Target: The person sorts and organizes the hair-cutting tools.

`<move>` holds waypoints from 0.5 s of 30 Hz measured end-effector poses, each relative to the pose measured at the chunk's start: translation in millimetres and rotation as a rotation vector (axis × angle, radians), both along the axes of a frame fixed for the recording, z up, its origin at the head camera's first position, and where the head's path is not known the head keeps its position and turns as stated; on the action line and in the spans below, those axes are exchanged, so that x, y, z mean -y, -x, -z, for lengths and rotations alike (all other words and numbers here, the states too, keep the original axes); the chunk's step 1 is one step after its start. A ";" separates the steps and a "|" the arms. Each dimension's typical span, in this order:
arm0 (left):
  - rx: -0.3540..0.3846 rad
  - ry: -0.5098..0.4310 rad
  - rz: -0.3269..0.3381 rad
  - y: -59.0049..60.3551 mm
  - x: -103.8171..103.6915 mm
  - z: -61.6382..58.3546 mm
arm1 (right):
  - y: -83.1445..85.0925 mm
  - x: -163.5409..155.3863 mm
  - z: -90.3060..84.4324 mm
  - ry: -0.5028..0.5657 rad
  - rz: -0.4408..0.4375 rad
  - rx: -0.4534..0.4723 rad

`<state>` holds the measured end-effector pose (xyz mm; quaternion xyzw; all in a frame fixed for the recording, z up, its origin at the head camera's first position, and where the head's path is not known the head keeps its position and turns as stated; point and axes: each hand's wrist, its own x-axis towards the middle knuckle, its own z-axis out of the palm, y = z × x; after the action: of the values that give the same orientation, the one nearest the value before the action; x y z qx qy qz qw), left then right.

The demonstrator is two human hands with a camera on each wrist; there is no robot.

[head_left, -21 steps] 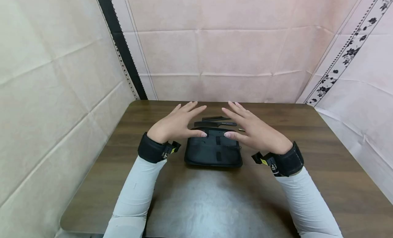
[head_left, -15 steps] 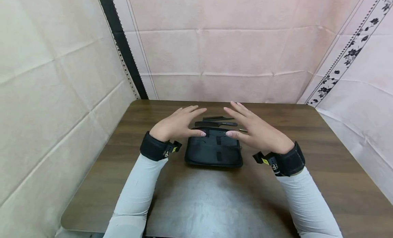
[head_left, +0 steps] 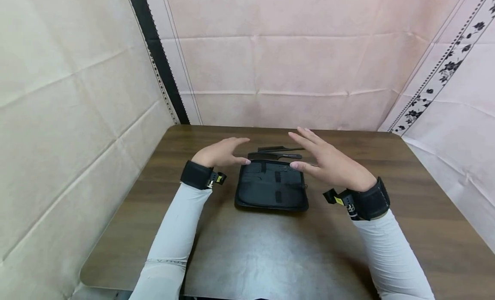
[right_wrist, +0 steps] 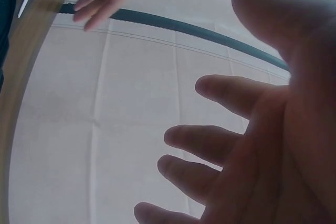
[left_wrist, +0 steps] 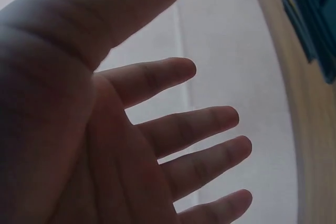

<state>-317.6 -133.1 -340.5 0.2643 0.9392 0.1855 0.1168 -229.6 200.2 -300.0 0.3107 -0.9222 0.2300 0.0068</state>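
Note:
A black zip case (head_left: 271, 186) lies flat in the middle of the brown table (head_left: 386, 231). My left hand (head_left: 222, 153) hovers at its far left corner with fingers straight and spread, holding nothing; the left wrist view shows the same open palm (left_wrist: 105, 145). My right hand (head_left: 328, 161) hovers above the case's right edge, fingers also straight and apart, empty (right_wrist: 247, 145). Two black combs (head_left: 275, 153) lie side by side just behind the case, between the two hands. A thin metal tool (head_left: 311, 164) shows under my right hand's fingers.
Pink and cream cloth walls (head_left: 278, 59) close in the table on three sides. A black strip (head_left: 154, 55) runs down the back left corner. The table's front half (head_left: 267, 257) shows only bare wood with a light glare.
Both hands have drawn apart and dropped a little. The left one moved left off the case and the right one shifted right. The case and combs stay put.

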 end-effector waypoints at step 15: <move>0.112 0.169 -0.183 26.5 27.3 41.6 | 14.5 -7.0 3.9 -0.004 0.031 -0.016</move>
<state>-344.1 -160.4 -382.1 0.1560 0.9636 0.1301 0.1736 -244.1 207.2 -303.9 0.2981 -0.9274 0.2254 0.0170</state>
